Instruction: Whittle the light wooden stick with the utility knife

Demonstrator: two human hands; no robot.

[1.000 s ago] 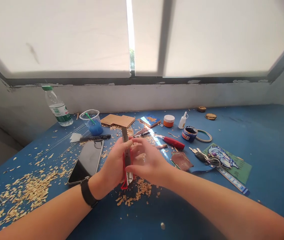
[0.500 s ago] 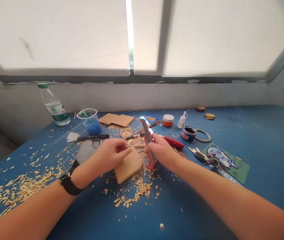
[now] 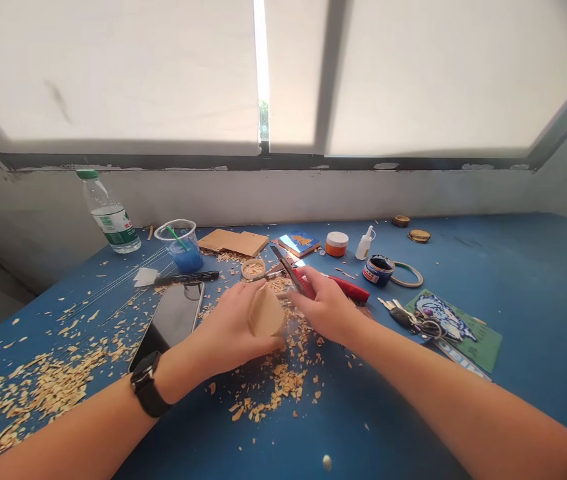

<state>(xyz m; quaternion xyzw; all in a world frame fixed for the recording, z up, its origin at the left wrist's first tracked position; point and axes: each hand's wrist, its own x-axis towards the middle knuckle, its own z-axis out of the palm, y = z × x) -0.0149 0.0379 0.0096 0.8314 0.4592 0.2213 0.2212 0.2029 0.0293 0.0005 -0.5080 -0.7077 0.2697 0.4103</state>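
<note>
My left hand (image 3: 233,325) is wrapped round a pale wooden block (image 3: 267,313) with a rounded corner, thumb along its near edge and fingers over the far side. Just right of the block, my right hand (image 3: 324,303) is closed round a red utility knife (image 3: 295,271), its grey metal end pointing up and to the left. Part of the knife is hidden by the fingers. Wood shavings (image 3: 288,381) lie on the blue table (image 3: 388,413) beneath and in front of both hands.
Left of my hands lie a phone (image 3: 176,313) and a black-handled brush (image 3: 186,277). Behind stand a cup of blue liquid (image 3: 186,253) and a water bottle (image 3: 113,220). A dark paint jar (image 3: 378,269), a glue bottle (image 3: 364,244) and keys (image 3: 413,320) are to the right.
My left hand has gone from resting over the block to gripping it and turning it more upright. The knife in my right hand has tilted further left. More of the phone shows.
</note>
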